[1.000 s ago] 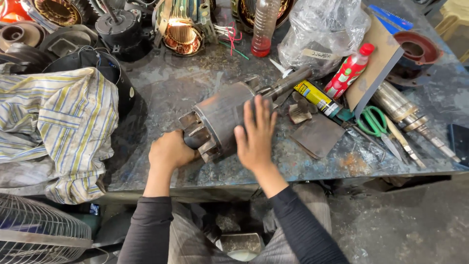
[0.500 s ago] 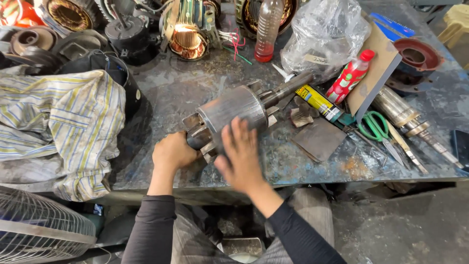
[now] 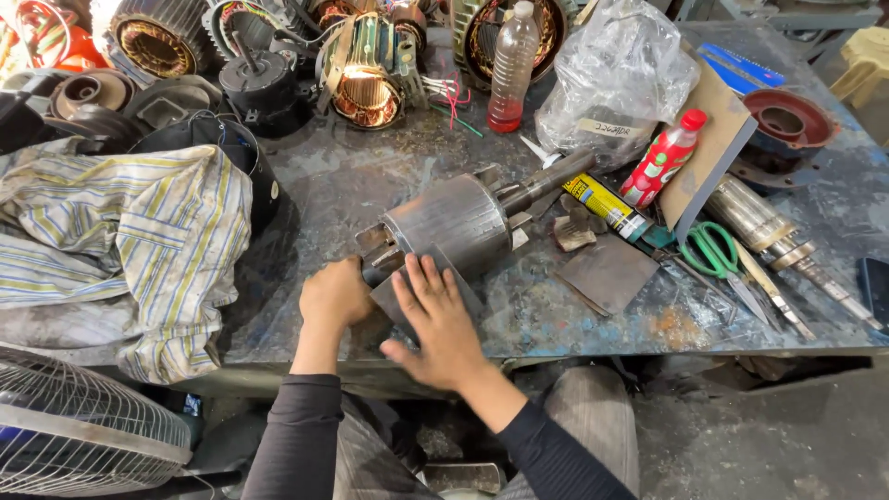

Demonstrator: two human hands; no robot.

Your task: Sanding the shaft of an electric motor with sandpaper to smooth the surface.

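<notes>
The left hand (image 3: 335,294) curls in a fist around the near shaft end of the motor rotor (image 3: 454,225), which lies mid-bench. At its three o'clock, the right hand (image 3: 440,319) presses flat, fingers together, on a grey sheet (image 3: 398,298) against the rotor's six o'clock.

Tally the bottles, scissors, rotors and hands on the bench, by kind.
Bottles: 2, clear plastic bottle, red bottle
Scissors: 1, green-handled scissors
Rotors: 1, grey rotor
Hands: 2, left hand, right hand
Total: 6

The hands (image 3: 389,310) hide the near end of the motor rotor (image 3: 458,222); the fan (image 3: 83,431) is cut off at the frame's corner.
</notes>
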